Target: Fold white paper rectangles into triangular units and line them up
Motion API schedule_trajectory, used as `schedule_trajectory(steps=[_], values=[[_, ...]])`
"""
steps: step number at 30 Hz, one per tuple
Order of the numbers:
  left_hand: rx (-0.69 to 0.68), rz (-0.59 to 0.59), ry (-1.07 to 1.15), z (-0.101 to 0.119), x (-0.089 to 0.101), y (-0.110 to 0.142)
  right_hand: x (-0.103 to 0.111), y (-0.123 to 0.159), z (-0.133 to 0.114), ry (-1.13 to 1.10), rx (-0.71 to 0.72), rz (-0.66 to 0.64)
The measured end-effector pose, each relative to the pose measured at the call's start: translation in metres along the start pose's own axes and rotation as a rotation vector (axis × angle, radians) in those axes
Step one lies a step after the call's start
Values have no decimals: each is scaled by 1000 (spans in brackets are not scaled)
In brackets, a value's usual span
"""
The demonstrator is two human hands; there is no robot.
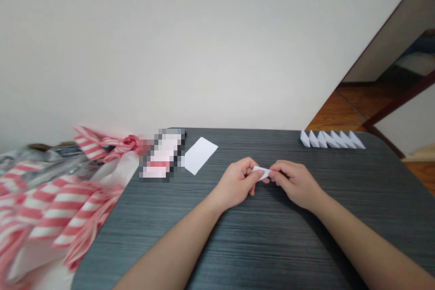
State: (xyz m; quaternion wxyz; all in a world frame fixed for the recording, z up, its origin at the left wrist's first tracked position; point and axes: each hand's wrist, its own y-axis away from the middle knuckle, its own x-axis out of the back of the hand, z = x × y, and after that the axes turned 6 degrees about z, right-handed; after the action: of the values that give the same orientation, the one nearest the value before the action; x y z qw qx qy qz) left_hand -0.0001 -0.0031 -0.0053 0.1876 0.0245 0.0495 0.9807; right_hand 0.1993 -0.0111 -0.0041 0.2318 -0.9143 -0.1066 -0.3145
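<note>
- A small folded white paper piece (261,173), narrow and pointed, is pinched between both hands, its end showing just past the left fingertips.
- The left hand (234,182) and right hand (295,184) are curled closed on it, nearly touching, above a dark wood-grain table (272,276).
- Beyond the left hand lies a flat white paper rectangle (200,155), beside a pixelated packet (162,156).
- Beyond the right hand, folded paper triangles (331,140) stand in an overlapping row at the table's far edge.
- Far left, a red-and-white striped bag (50,208) sits knotted at the table's side, its contents hidden.

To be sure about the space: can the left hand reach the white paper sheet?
Probably yes: the left hand is near the sheet, with only bare table between, though it holds a folded paper.
</note>
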Motion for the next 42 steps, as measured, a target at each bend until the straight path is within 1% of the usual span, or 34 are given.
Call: schedule_trajectory(steps=[8,12,21,28,34,42], values=[[18,12,-22,2,1,1,0,0,2,-32,13,-18],[12,12,-34,1,1,1,0,-1,-1,-9,-5,-18],[-24,-18,-37,-2,2,1,-1,-1,-1,21,-25,12],[-31,-51,-96,-1,2,2,-1,-2,-1,40,-21,30],[-32,-32,-144,4,2,3,-2,-1,-1,31,-46,13],[-44,-8,-220,7,2,5,-2,0,-1,14,-41,1]])
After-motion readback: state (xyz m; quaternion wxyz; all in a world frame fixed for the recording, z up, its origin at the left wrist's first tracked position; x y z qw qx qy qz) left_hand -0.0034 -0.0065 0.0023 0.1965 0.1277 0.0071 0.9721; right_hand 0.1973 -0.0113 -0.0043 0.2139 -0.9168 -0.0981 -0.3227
